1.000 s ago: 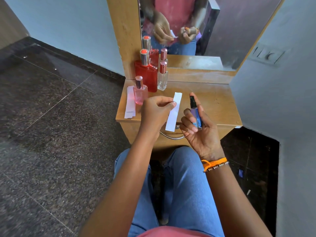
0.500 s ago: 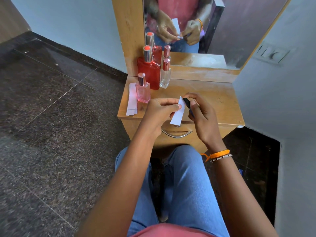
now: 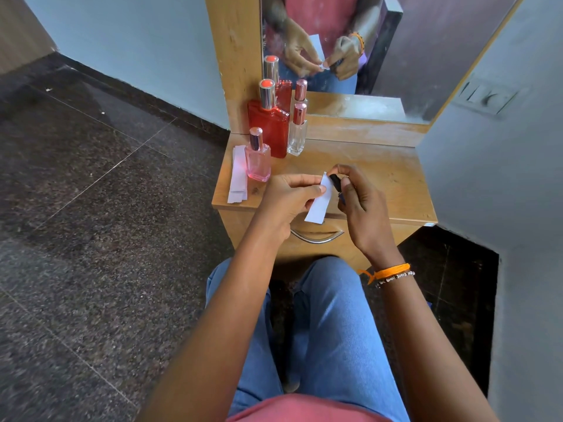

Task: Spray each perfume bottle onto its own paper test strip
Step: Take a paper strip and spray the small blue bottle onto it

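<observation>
A small wooden dresser [image 3: 380, 178] below a mirror carries three capped bottles. Above its front edge, a paper strip [image 3: 320, 202] is pinched by the left hand [image 3: 289, 196], while a dark spray bottle [image 3: 336, 182] is gripped in the right hand [image 3: 359, 205], nozzle just beside the strip, apparently so the mist lands on it.

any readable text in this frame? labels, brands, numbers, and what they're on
None can be read.
Beaded bracelet on the right wrist: it carries small letters, too small and blurred to make out.
Red bottle, pink bottle, clear bottle: no label shows on any.
Small dark bottle in the right hand: mostly hidden, no text seen.
Paper strip in the left hand: blank.
</observation>
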A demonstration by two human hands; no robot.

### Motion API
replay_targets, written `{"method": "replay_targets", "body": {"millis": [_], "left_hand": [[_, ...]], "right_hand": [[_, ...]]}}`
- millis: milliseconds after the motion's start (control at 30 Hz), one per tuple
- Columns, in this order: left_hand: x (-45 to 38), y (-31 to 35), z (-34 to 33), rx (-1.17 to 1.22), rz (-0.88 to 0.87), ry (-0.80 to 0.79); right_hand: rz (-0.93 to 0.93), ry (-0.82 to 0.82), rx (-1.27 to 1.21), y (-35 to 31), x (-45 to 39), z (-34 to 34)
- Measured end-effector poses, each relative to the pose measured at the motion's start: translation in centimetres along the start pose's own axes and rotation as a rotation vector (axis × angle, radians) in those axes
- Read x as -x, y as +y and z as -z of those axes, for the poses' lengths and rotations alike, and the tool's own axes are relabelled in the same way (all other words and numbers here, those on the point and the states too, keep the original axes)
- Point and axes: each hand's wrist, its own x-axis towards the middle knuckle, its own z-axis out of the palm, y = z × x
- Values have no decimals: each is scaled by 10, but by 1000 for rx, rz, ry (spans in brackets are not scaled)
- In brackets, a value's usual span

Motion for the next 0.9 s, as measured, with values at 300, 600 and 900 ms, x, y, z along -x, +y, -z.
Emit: {"method": "replay_targets", "body": {"millis": [300,600,900], "left_hand": [[-1,-4,0,-6,11,15],[-1,-6,-2,-9,13,5],[-1,-9,-3,-2,25,8]], "right_hand": [[18,-12,31,-3,2,0],[16,-19,62,-2,1,-1],[-30,48,-104,-1,-1,0]]}}
